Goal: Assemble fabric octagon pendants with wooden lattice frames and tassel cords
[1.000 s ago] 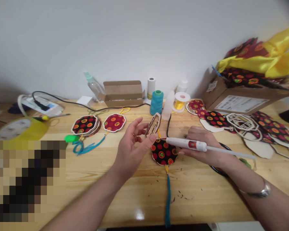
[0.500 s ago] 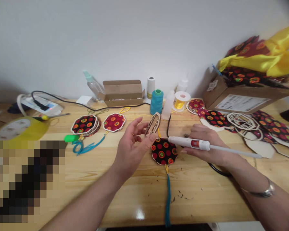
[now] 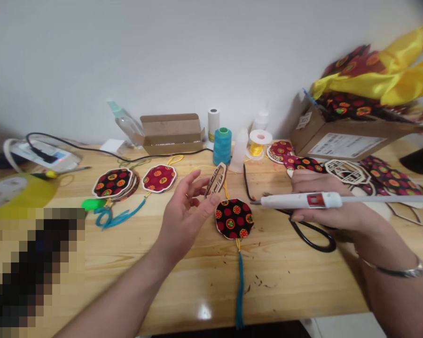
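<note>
My left hand (image 3: 185, 218) is closed, pinching a thin wooden lattice frame (image 3: 215, 182) that it holds tilted on edge. Just below and to its right, a dark flower-patterned fabric pendant (image 3: 234, 218) lies on the table. A yellow cord runs from its top, and a teal tassel (image 3: 239, 291) hangs toward me. My right hand (image 3: 319, 199) is wrapped around a white glue gun (image 3: 289, 201), whose long translucent stick extends right. The nozzle points left, just above and to the right of the pendant. Part of my right fingers is hidden behind the gun.
Finished-looking pendants (image 3: 114, 183) are stacked left, beside a red one (image 3: 159, 178). Behind stand teal thread (image 3: 222, 146), a squeeze bottle (image 3: 238, 152) and an open cardboard box (image 3: 172, 134). Lattice pieces (image 3: 348, 172) and a fabric-filled box (image 3: 338, 136) occupy the right. A black loop (image 3: 313, 249) lies under my wrist.
My right hand has drawn the glue gun rightward, away from the pendant's upper edge. My left hand still holds the lattice frame. The whole view has shifted slightly.
</note>
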`<action>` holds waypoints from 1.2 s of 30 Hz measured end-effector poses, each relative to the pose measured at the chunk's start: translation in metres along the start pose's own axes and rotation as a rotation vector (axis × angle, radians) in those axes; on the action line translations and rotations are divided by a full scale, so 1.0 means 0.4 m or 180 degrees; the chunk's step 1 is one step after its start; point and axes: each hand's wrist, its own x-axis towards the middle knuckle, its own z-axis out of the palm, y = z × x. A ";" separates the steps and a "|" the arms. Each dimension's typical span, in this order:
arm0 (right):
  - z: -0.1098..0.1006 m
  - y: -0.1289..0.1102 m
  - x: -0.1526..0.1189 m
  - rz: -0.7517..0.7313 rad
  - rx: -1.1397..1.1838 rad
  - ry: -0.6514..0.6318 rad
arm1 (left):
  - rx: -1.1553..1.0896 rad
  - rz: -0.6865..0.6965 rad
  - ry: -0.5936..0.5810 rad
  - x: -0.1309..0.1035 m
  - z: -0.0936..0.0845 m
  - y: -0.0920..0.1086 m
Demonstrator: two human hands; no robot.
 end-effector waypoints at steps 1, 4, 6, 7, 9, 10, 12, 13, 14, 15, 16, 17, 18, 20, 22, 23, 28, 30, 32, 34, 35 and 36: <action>-0.001 0.001 0.000 0.0018 -0.0016 -0.0146 | 0.0008 0.0013 -0.0003 0.001 0.001 0.000; 0.000 0.003 0.000 0.0022 -0.0122 -0.0430 | 0.0008 0.0031 -0.0021 0.001 0.002 -0.001; 0.001 0.003 0.000 0.0021 -0.0145 -0.0501 | -0.0005 0.0024 -0.0022 0.001 0.002 -0.001; 0.001 0.003 -0.001 0.0025 -0.0147 -0.0524 | -0.0017 0.0021 -0.0020 0.001 0.002 -0.001; 0.001 0.002 -0.002 0.0058 -0.0157 -0.0575 | -0.0031 0.0031 -0.0027 0.000 0.002 -0.001; 0.000 0.001 -0.003 0.0072 -0.0154 -0.0595 | -0.0025 0.0042 -0.0036 0.000 0.002 -0.002; 0.001 0.001 -0.005 0.0086 -0.0125 -0.0617 | 0.0000 0.0065 -0.0060 0.000 0.002 -0.003; 0.002 0.002 -0.006 0.0089 -0.0107 -0.0602 | 0.0013 0.0071 -0.0064 0.000 0.001 -0.003; 0.003 0.003 -0.006 0.0097 -0.0095 -0.0582 | 0.0024 0.0070 -0.0061 0.000 0.001 -0.004; 0.004 0.005 -0.007 0.0107 -0.0088 -0.0561 | 0.0033 0.0061 -0.0056 0.001 0.001 -0.004; 0.005 0.007 -0.007 0.0125 -0.0088 -0.0547 | 0.0039 0.0053 -0.0049 0.001 0.000 -0.005; 0.006 0.010 -0.007 0.0151 -0.0094 -0.0545 | 0.0047 0.0045 -0.0042 0.001 0.000 -0.005; 0.007 0.013 -0.007 0.0166 -0.0095 -0.0530 | 0.0062 0.0039 -0.0038 0.001 0.000 -0.005; 0.009 0.019 -0.006 0.0177 -0.0070 -0.0502 | 0.0095 0.0040 -0.0047 0.001 -0.001 -0.004; 0.011 0.023 -0.006 0.0166 -0.0022 -0.0460 | 0.0122 0.0035 -0.0055 0.001 -0.001 -0.003; 0.012 0.024 -0.007 0.0159 -0.0003 -0.0450 | 0.0134 0.0024 -0.0056 0.001 -0.001 -0.002; 0.014 0.020 -0.008 0.0182 0.0013 -0.0446 | 0.0144 -0.0002 -0.0060 0.001 0.002 -0.001; 0.014 0.017 -0.007 0.0201 0.0012 -0.0459 | 0.0151 0.0011 -0.0075 0.002 0.001 -0.002; 0.014 0.016 -0.007 0.0229 -0.0038 -0.0485 | 0.0144 0.0019 -0.0083 0.002 0.000 -0.005; 0.014 0.015 -0.006 0.0240 -0.0101 -0.0486 | 0.0114 0.0028 -0.0089 0.003 -0.001 -0.006; 0.013 0.015 -0.005 0.0241 -0.0130 -0.0485 | 0.0100 0.0035 -0.0091 0.003 -0.001 -0.007; 0.012 0.015 -0.005 0.0235 -0.0153 -0.0484 | 0.0093 0.0042 -0.0096 0.003 -0.001 -0.007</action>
